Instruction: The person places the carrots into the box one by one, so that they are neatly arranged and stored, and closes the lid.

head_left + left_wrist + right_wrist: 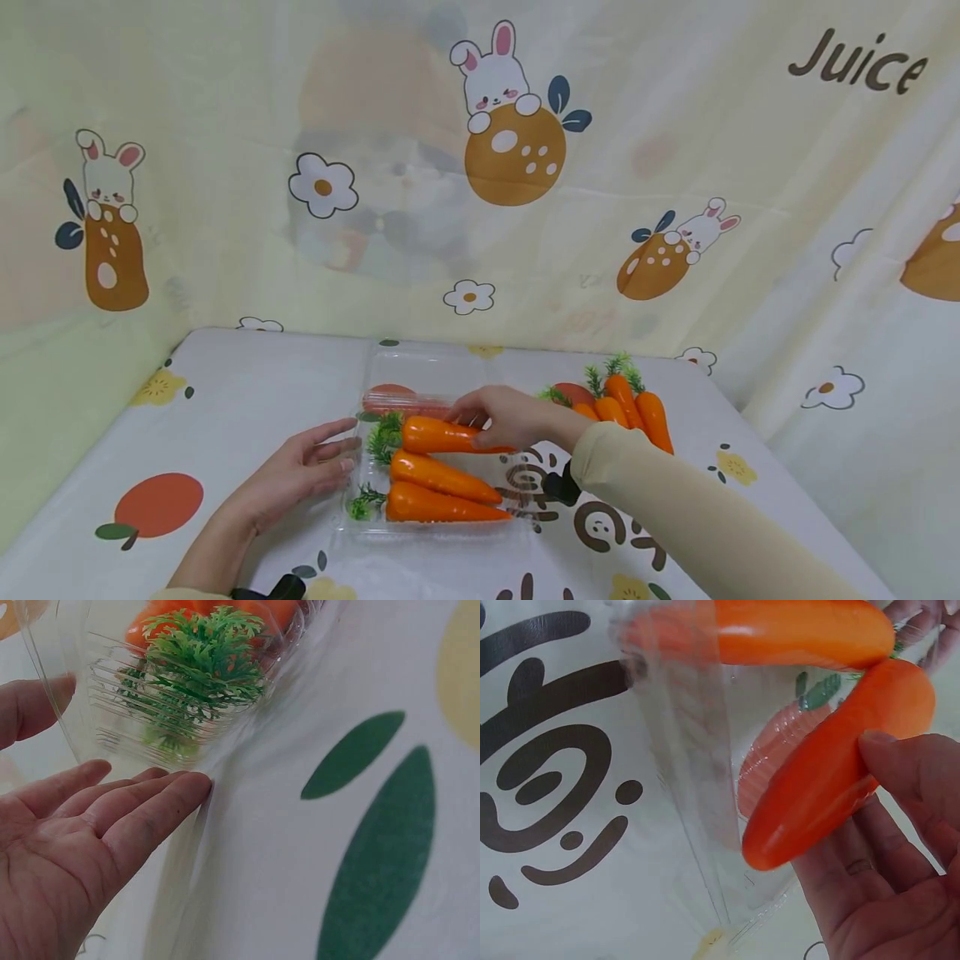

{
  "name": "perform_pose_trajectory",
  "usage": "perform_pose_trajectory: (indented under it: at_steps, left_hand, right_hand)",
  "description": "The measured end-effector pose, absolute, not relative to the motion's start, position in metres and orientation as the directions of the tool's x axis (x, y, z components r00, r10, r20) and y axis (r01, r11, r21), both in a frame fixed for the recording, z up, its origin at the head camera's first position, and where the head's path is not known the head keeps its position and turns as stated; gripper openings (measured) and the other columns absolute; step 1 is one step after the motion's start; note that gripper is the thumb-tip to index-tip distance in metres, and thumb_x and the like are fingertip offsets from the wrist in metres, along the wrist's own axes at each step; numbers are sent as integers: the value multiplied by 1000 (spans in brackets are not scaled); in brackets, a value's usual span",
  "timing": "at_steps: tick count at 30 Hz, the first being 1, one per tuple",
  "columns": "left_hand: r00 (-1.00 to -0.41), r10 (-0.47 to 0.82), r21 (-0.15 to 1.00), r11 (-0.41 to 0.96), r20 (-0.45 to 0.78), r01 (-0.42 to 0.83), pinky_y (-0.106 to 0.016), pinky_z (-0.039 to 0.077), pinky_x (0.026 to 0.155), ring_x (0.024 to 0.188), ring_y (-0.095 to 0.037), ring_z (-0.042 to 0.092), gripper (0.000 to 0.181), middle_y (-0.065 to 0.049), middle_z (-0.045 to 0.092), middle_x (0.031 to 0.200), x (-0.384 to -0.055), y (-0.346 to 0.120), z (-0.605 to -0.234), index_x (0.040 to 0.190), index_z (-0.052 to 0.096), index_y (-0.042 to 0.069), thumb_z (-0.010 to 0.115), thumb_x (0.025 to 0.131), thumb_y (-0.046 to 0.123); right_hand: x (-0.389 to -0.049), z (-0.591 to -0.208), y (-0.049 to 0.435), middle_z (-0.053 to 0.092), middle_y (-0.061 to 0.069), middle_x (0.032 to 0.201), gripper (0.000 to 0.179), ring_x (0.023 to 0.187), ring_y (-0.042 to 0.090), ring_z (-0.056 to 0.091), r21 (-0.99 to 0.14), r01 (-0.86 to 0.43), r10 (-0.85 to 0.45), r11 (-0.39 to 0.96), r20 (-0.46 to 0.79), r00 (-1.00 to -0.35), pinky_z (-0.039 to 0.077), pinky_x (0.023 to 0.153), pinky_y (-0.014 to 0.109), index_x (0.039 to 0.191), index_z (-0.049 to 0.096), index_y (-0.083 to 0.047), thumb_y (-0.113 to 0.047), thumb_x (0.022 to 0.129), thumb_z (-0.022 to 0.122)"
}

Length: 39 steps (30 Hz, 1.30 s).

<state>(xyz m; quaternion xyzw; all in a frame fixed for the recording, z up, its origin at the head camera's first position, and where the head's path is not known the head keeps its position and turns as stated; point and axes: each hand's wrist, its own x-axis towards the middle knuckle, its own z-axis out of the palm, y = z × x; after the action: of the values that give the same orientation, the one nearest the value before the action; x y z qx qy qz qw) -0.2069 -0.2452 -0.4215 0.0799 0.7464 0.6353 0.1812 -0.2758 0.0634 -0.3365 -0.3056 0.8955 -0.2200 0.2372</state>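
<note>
At the tray (420, 530), right fingers (894, 846) pinch a carrot (435, 434), tip rightward; left fingers (159, 814) extended.

At lower centre, an open clear plastic box (435, 530) held two glossy orange carrots (444, 476); just above in frame, the right hand (513, 419) gripped a third carrot (438, 435).

We are holding our left hand (307, 465) with fingers (154, 817) straight and thumb (31, 712) apart. Our right hand (516, 417) is pinching, its thumb facing its bent fingers. Our left forearm (220, 546) and sleeved right arm (690, 504) are slanting inward.
</note>
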Motion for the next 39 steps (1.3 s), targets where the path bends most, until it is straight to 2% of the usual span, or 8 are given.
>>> perform_pose_trajectory:
  at_steps: [6,16,23,27,31,35,39]
  left_hand:
    - [-921,349,976,181,-176,-118,-42,57,102,140,-43,50,71,-30,38,159,-207,-245,-421,160,27,1,63,102,20]
    - [-922,348,977,178,-172,-116,-43,55,104,141,-42,50,71,-28,39,159,-207,-244,-421,160,28,2,63,101,20]
    - [-926,333,976,182,-178,-123,-44,55,105,141,-42,50,71,-28,40,159,-206,-245,-420,160,29,3,64,101,20]
    - [-926,335,976,186,-175,-117,-44,55,105,140,-42,51,71,-28,40,159,-207,-245,-421,160,29,3,64,101,20]
    - [-925,337,976,183,-174,-117,-44,55,105,140,-43,50,70,-28,40,159,-206,-245,-420,160,29,3,64,101,19]
    - [-924,341,978,172,-174,-121,-43,55,104,141,-43,49,70,-29,38,159,-206,-245,-419,160,28,2,63,101,18]
    - [-921,347,979,164,-175,-124,-42,56,103,141,-43,49,70,-30,38,159,-206,-245,-419,160,28,1,63,102,18]
  right_hand:
    - [-280,-342,57,74,6,118,45,101,17,68,-524,-429,-637,736,-323,-700,59,98,39,133,66,-11,6,91,65]
    - [-283,-353,50,71,3,111,45,99,16,66,-464,-433,-612,773,-365,-702,59,96,36,134,64,-8,0,90,72]
    - [-285,-357,49,72,4,109,42,99,15,67,-451,-475,-640,756,-355,-681,60,91,32,131,65,-10,-1,90,72]
    - [-285,-359,48,72,4,107,45,95,15,65,-443,-477,-637,759,-357,-683,61,83,29,134,65,-10,0,90,72]
    - [-284,-361,46,73,3,104,47,88,12,62,-381,-534,-651,755,-333,-682,57,78,24,134,65,-10,0,89,71]
    - [-282,-361,43,69,2,91,46,79,12,56,-303,-612,-683,730,-302,-665,49,72,21,133,66,-9,1,89,71]
    - [-279,-360,42,65,1,88,40,76,12,52,-278,-619,-678,735,-305,-669,48,71,22,128,67,-9,-1,89,72]
